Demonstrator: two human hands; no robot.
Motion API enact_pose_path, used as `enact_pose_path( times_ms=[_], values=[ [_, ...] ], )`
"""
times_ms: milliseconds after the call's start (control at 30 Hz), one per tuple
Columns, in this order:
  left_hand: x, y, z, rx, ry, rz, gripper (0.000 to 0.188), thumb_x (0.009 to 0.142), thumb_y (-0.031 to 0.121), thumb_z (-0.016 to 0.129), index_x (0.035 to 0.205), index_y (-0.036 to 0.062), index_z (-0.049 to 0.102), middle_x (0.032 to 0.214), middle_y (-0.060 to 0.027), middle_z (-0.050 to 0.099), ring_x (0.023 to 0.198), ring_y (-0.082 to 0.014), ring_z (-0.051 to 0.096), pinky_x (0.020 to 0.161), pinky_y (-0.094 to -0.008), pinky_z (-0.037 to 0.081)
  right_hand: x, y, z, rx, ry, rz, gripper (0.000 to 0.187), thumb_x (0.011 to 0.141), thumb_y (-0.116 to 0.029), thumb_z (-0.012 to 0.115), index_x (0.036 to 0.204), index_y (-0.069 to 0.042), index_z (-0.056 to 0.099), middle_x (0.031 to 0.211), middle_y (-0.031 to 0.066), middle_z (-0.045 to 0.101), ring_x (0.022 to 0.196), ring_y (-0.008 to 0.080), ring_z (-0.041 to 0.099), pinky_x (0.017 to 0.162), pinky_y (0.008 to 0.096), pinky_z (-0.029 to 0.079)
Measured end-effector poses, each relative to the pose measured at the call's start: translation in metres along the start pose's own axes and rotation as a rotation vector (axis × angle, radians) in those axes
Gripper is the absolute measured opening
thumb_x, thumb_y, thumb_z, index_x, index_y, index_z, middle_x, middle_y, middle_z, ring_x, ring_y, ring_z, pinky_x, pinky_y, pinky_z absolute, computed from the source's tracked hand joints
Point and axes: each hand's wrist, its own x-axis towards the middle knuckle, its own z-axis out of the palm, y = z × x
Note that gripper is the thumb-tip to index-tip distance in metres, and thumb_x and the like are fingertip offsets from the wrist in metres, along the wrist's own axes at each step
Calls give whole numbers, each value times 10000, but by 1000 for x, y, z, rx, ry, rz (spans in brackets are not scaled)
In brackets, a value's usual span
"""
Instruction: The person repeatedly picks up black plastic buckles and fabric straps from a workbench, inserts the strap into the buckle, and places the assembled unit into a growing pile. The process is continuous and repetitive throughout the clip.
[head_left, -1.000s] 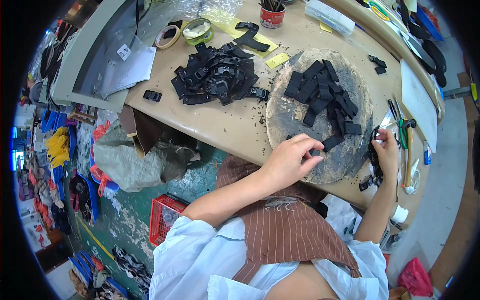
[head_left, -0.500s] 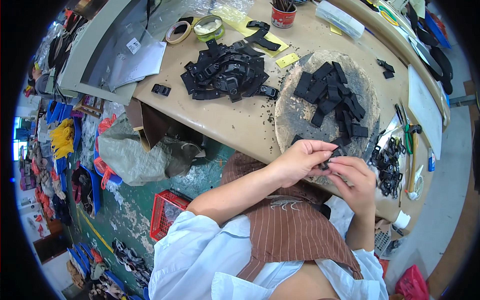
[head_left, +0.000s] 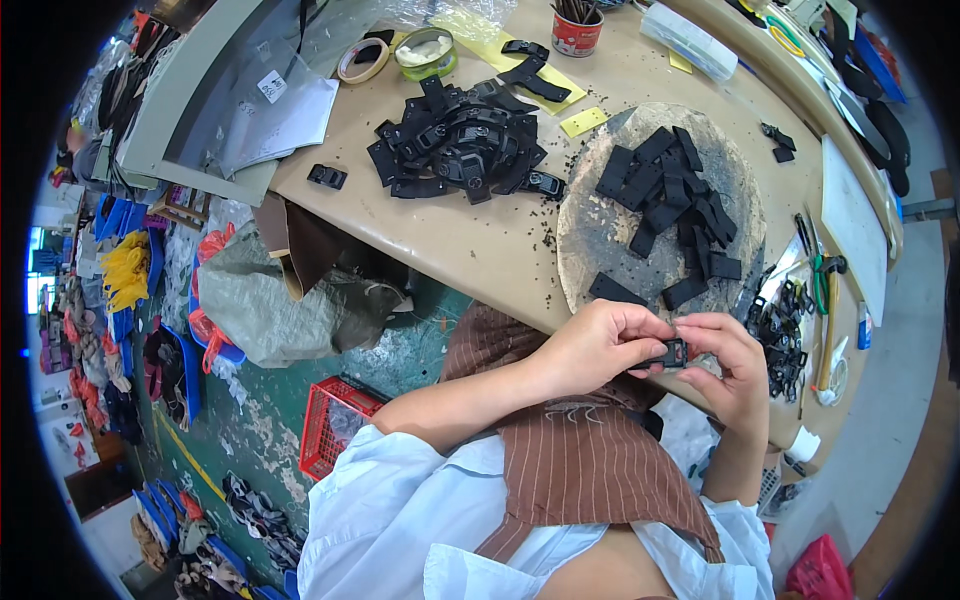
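Above the front edge of the bench, both hands grip one small black plastic buckle [head_left: 675, 353]. My left hand [head_left: 605, 345] pinches its left end between thumb and fingers. On its right side, the fingers of my right hand [head_left: 730, 360] close around the frame; part of the buckle is hidden by them. Just beyond lies a round, worn block [head_left: 590, 250] with a loose heap of short black strap pieces [head_left: 660, 185] on it. To the right of my right hand is a pile of black buckle parts [head_left: 785, 340]. Farther left, assembled black buckles with straps [head_left: 460, 150] are heaped.
A hammer [head_left: 825, 340] and a green-handled tool [head_left: 818, 285] lie at the right. Tiny dark bits [head_left: 548, 235] are scattered left of the block. A tape roll [head_left: 362, 62], a green tin [head_left: 425, 68] and a red tin [head_left: 577, 38] stand at the back. A red crate [head_left: 325, 425] sits below.
The buckle has turned so that its open frame shows between my fingers. My hands have shifted slightly toward me and my right fingers have spread around its end.
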Motion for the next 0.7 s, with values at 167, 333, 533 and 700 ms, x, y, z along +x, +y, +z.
enact_pose_path(
  times_ms=[167, 333, 533, 700],
  values=[
    [-2, 1, -1, 90, 22, 21, 188, 884, 40, 572, 1049, -45, 595, 902, -65, 657, 752, -73, 593, 660, -218, 497, -1, -1, 3, 13, -16, 8, 347, 668, -24, 747, 997, -13, 638, 1025, 125, 618, 803, 185, 627, 691, 269, 519],
    [-4, 7, -2, 270, 68, -23, 170, 877, 30, 575, 1024, -50, 600, 883, -64, 660, 744, -64, 591, 672, -209, 491, 0, -2, 9, -204, -14, -132, 293, 666, 9, 737, 943, -16, 645, 976, 119, 640, 838, 220, 646, 691, 299, 527],
    [3, -3, 0, -91, 192, 99, 197, 878, 37, 576, 1065, -17, 547, 963, -64, 644, 835, -73, 594, 707, -217, 495, -9, 12, 34, -129, 319, -34, 187, 668, 6, 744, 823, -14, 641, 924, 127, 627, 810, 223, 623, 696, 285, 501],
    [9, -24, 1, -381, 165, 79, 186, 878, 41, 578, 1062, 16, 570, 947, -48, 647, 805, -60, 582, 683, -192, 474, -12, 14, 62, -251, 376, -123, 226, 654, -55, 778, 808, -35, 614, 902, 70, 555, 822, 184, 555, 714, 277, 456]
  ],
)
